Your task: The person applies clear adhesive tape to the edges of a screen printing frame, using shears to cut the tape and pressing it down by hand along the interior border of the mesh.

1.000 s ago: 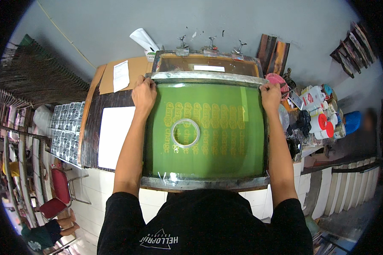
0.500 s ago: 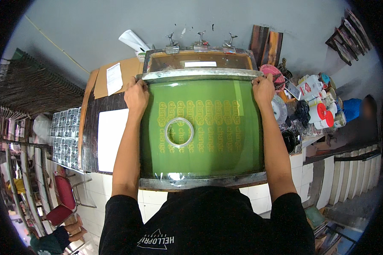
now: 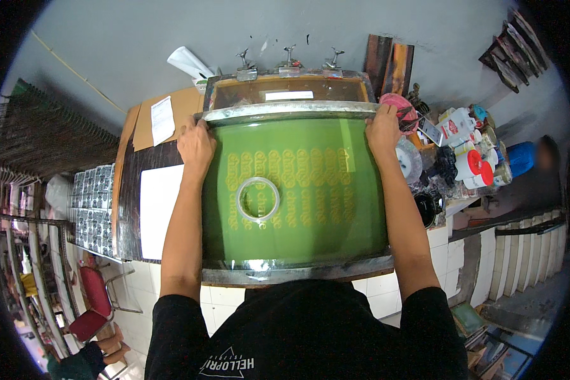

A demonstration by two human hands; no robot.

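Observation:
In front of me lies a screen-printing frame (image 3: 291, 250) with green mesh and rows of yellowish lettering. Its far bar (image 3: 285, 111) is bare metal. My left hand (image 3: 197, 147) is closed round the far left corner, fingers curled over the edge. At the far right corner, my right hand (image 3: 384, 133) grips the frame the same way. A roll of clear tape (image 3: 258, 218) rests flat on the mesh, left of the middle. The fingertips of both hands are partly hidden behind the frame's edge.
Metal hinge clamps (image 3: 290, 62) stand on the board behind the frame. White paper (image 3: 161, 212) and cardboard (image 3: 144, 130) lie to the left. Bottles and tubs (image 3: 468, 164) crowd the right side. A red chair (image 3: 94, 301) and a seated person's legs (image 3: 111, 348) are at lower left.
The whole view has shifted slightly, so the scene sits a little further left. Both hands stay at the frame's far corners, and the tape roll keeps its place on the mesh.

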